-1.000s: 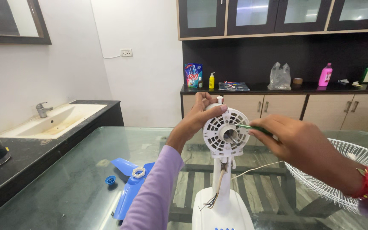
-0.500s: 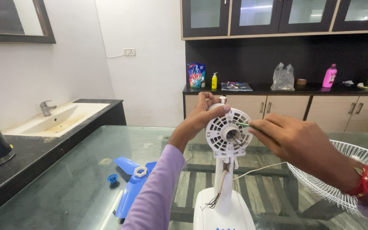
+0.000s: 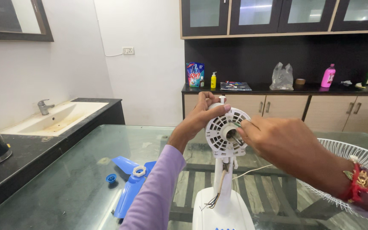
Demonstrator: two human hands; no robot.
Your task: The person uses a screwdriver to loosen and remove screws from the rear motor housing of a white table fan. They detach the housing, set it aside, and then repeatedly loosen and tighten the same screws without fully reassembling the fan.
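Left hand (image 3: 201, 114) grips the motor housing (image 3: 226, 132) from behind; right hand (image 3: 277, 142) fingers pinch at its front shaft (image 3: 236, 137), axis toward the camera.

The left hand (image 3: 204, 111), its arm in a lilac sleeve rising from below, is raised with fingers curled in a grip. The right hand (image 3: 277, 138) reaches in from the right, fingertips (image 3: 244, 127) pinched together, red band at the wrist.

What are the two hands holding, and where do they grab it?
The left hand grips the white fan motor housing at its top rear edge. The right hand is at its front hub; what it holds is hidden.
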